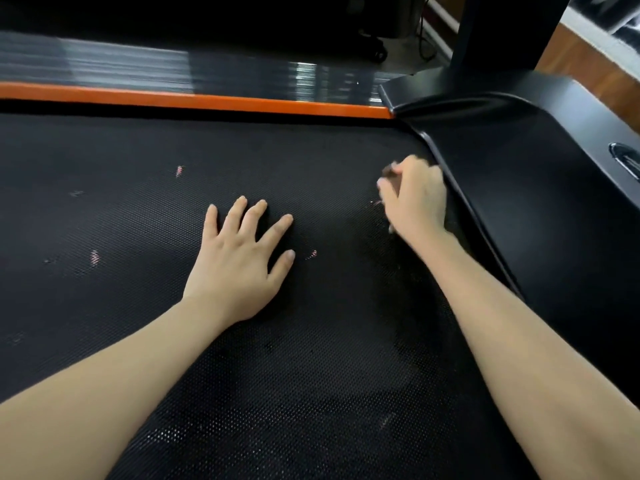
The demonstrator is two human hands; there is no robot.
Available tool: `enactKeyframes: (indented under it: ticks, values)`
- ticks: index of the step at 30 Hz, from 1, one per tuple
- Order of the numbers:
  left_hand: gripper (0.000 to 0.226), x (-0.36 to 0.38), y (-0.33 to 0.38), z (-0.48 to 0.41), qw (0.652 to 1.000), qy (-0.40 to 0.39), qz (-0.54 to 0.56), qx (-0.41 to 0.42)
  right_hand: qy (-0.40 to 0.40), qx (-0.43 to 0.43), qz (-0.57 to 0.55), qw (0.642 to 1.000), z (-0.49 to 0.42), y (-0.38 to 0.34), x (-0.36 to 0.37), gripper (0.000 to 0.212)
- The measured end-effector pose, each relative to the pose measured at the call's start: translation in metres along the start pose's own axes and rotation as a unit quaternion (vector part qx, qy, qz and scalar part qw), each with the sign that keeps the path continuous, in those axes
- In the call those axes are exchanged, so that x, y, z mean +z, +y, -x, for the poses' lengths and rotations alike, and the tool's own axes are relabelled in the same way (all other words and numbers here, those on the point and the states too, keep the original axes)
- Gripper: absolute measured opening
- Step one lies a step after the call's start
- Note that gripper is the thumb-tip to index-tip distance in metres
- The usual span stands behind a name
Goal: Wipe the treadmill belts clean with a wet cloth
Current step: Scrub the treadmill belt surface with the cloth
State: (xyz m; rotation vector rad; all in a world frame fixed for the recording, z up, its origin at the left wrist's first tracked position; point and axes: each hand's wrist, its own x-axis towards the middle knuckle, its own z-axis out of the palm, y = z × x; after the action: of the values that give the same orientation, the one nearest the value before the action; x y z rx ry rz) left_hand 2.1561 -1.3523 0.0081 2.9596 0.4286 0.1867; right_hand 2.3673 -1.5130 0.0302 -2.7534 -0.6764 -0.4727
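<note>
- While most of the belt [311, 341] stretches away to the left of the motor cover [536, 202], pale pink flecks [94, 257] dot its stretch farthest from that cover.
- The left hand [239, 258] lies flat on the belt with fingers straight and spread, holding nothing. It is farther from the cover than the other hand.
- The right hand [415, 199] sits just beside the cover's curved edge, with fingers curled round a dark wad, apparently the cloth [388, 173] (blurred, mostly hidden under the palm).
- The cloth therefore lies inside the right fingers, seemingly down against the belt, which makes that hand the working one.
- The belt's long axis runs leftward from the cover, so the next strokes probably need to travel that way, toward the flecks.
</note>
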Motion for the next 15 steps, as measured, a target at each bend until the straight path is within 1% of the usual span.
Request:
enactKeyframes:
  ticks: [2, 4, 5, 6, 7, 8, 9, 10, 11, 12, 13, 14, 15]
  values:
    - [0.069, -0.001, 0.0, 0.0, 1.0, 0.0, 0.001, 0.001, -0.006, -0.13, -0.06, 0.99, 0.05, -0.009, -0.01, 0.033]
    - [0.067, -0.001, 0.0, 0.0, 1.0, -0.001, 0.0, 0.006, -0.029, -0.236, -0.087, 0.968, 0.089, -0.006, -0.021, 0.039]
    - [0.065, -0.001, -0.001, 0.0, 1.0, -0.001, 0.001, 0.006, -0.035, -0.262, -0.085, 0.961, 0.091, -0.001, -0.023, 0.04]
    - [0.065, -0.001, -0.001, 0.0, 1.0, 0.0, 0.0, 0.006, -0.038, -0.266, -0.074, 0.96, 0.084, 0.003, -0.023, 0.041]
    - [0.064, -0.001, -0.001, 0.0, 1.0, 0.0, 0.0, 0.006, -0.03, -0.241, -0.052, 0.969, 0.07, 0.007, -0.021, 0.041]
    - [0.064, -0.001, -0.001, 0.0, 1.0, 0.0, -0.001, 0.006, -0.011, -0.183, -0.035, 0.982, 0.049, 0.01, -0.016, 0.038]
    - [0.064, 0.0, -0.001, 0.0, 1.0, -0.001, -0.001, 0.006, 0.0, -0.106, -0.017, 0.994, 0.025, 0.012, -0.01, 0.035]
    - [0.064, 0.0, -0.001, 0.0, 1.0, -0.002, -0.001, 0.006, -0.003, -0.027, 0.005, 1.0, 0.002, 0.013, -0.007, 0.033]
    - [0.064, 0.0, 0.0, 0.0, 1.0, -0.001, 0.0, 0.006, -0.006, 0.031, 0.022, 0.999, -0.014, 0.013, -0.003, 0.032]
    - [0.064, 0.0, 0.0, 0.0, 1.0, 0.001, 0.001, 0.005, -0.006, 0.058, 0.029, 0.998, -0.022, 0.009, 0.001, 0.032]
    - [0.065, -0.001, 0.0, 0.0, 1.0, 0.001, 0.002, 0.005, -0.005, 0.063, 0.027, 0.998, -0.02, 0.003, 0.001, 0.031]
    - [0.065, -0.001, 0.0, 0.0, 1.0, -0.001, 0.004, 0.004, -0.007, 0.047, 0.016, 0.999, -0.01, -0.005, -0.002, 0.03]
    - [0.066, -0.002, 0.0, 0.0, 1.0, -0.003, 0.006, 0.002, -0.001, -0.002, -0.011, 1.0, 0.007, -0.01, -0.004, 0.028]
